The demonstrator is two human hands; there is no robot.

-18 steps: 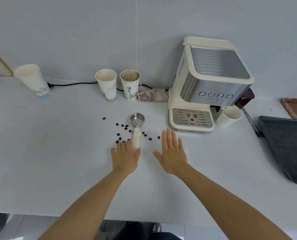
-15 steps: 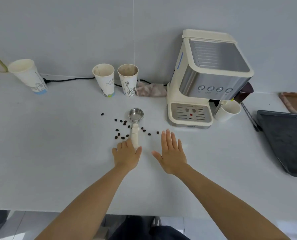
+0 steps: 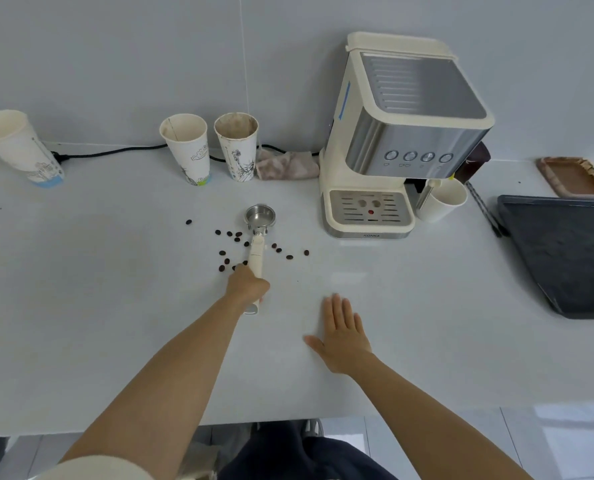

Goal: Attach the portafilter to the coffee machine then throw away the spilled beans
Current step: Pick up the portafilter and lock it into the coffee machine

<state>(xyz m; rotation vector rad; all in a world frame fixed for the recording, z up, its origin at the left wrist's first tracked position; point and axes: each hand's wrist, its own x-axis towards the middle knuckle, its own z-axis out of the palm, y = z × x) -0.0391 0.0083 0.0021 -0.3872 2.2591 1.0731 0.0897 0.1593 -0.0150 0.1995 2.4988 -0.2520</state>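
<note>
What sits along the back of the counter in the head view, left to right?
Tilted paper cup → clean-looking paper cup → stained paper cup → crumpled cloth → coffee machine → white mug → brown tray.

Portafilter (image 3: 256, 258) handle under left hand (image 3: 248, 286)

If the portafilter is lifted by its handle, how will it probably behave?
The portafilter looks rigid and probably head-heavy: its metal basket sits at the far end, so it may dip. The left hand is closed on the handle's near end, so leverage seems weak.
</note>
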